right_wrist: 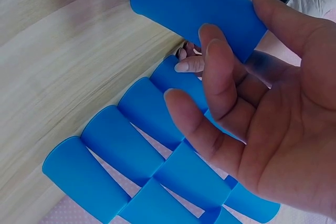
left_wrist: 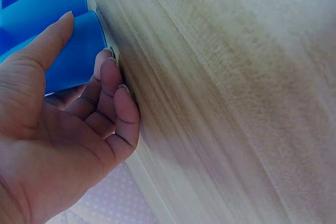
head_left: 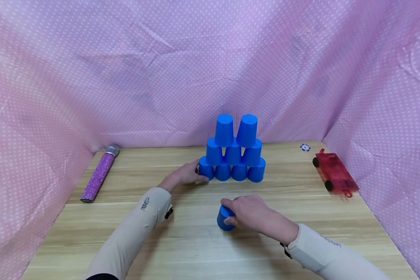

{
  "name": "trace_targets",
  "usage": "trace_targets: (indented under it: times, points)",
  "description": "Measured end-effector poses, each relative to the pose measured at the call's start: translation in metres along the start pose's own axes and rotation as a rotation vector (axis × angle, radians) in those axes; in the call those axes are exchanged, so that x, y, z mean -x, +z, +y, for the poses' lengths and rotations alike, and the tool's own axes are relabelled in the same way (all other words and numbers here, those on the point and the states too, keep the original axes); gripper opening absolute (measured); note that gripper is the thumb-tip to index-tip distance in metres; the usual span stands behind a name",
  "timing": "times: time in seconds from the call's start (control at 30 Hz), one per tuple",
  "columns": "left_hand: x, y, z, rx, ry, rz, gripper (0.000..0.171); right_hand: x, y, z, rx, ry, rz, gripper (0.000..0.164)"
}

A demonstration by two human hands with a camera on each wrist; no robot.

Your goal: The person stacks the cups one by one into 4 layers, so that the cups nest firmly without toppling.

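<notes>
Upside-down blue cups (head_left: 233, 152) stand stacked in a pyramid at the table's back middle: several in the bottom row, three above, two on top. My left hand (head_left: 187, 174) is at the leftmost bottom cup (head_left: 206, 169). Its thumb lies on the near side of that cup and the fingers curl round the outer side, as the left wrist view shows. In front of the stack, my right hand (head_left: 249, 212) grips a separate blue cup (right_wrist: 194, 11), upside down, between thumb and fingers. Whether this cup touches the table cannot be told.
On the left lies a glittery purple microphone (head_left: 99, 173). A red toy car (head_left: 336, 171) is at the right, with a poker chip (head_left: 305, 147) behind it. Pink dotted cloth (head_left: 161, 70) hangs round the back and sides of the wooden table (head_left: 154, 249).
</notes>
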State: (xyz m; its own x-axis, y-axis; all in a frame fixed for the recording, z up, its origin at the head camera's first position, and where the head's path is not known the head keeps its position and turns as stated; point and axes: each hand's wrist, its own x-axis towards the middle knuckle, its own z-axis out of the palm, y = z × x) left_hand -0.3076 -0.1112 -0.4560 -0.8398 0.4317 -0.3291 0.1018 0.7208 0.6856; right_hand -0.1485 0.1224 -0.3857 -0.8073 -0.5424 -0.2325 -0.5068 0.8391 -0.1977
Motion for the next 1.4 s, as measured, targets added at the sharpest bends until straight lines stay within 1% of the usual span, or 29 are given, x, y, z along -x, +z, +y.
trace_targets:
  times: [0.13, 0.33, 0.43, 0.53, 0.63, 0.7, 0.77, 0.87, 1.0, 1.07, 1.2, 1.3, 1.4]
  points:
    - [0.001, 0.000, -0.001, 0.001, -0.001, -0.001, 0.071, 0.001, 0.000, -0.001, 0.007, -0.006, 0.006, 0.043]
    - [0.002, -0.001, 0.000, 0.014, -0.011, 0.000, 0.072, 0.000, -0.003, 0.001, 0.007, -0.015, -0.010, 0.044]
    - [0.002, 0.000, -0.001, 0.025, -0.021, 0.001, 0.071, 0.005, -0.009, 0.004, -0.008, -0.003, -0.008, 0.047]
    - [0.002, 0.000, -0.001, 0.027, -0.029, -0.003, 0.071, 0.012, -0.021, 0.007, -0.047, 0.011, 0.006, 0.050]
    - [0.002, 0.000, -0.001, 0.026, -0.031, -0.007, 0.072, 0.020, -0.039, 0.010, -0.094, 0.010, 0.013, 0.051]
    - [0.002, 0.000, -0.001, 0.027, -0.029, -0.009, 0.072, 0.026, -0.053, 0.011, -0.102, 0.006, 0.024, 0.053]
    - [0.002, 0.000, -0.001, 0.030, -0.029, -0.010, 0.072, 0.031, -0.069, 0.012, -0.092, 0.009, 0.039, 0.054]
    - [0.002, -0.001, -0.002, 0.033, -0.025, -0.009, 0.072, 0.038, -0.093, 0.015, -0.054, 0.002, 0.084, 0.056]
    - [0.000, -0.001, -0.003, 0.030, -0.017, -0.010, 0.072, 0.047, -0.128, 0.017, -0.040, 0.002, 0.123, 0.058]
    - [0.000, -0.001, -0.004, 0.028, -0.012, -0.009, 0.071, 0.050, -0.146, 0.018, -0.032, 0.023, 0.136, 0.059]
    - [0.000, 0.000, -0.005, 0.017, 0.000, -0.002, 0.068, 0.052, -0.174, 0.020, 0.060, 0.077, 0.175, 0.061]
    - [0.001, 0.001, -0.004, 0.013, 0.005, 0.002, 0.067, 0.049, -0.189, 0.022, 0.100, 0.120, 0.169, 0.065]
    - [0.002, 0.001, -0.003, 0.014, 0.002, 0.001, 0.068, 0.046, -0.202, 0.025, 0.088, 0.161, 0.153, 0.068]
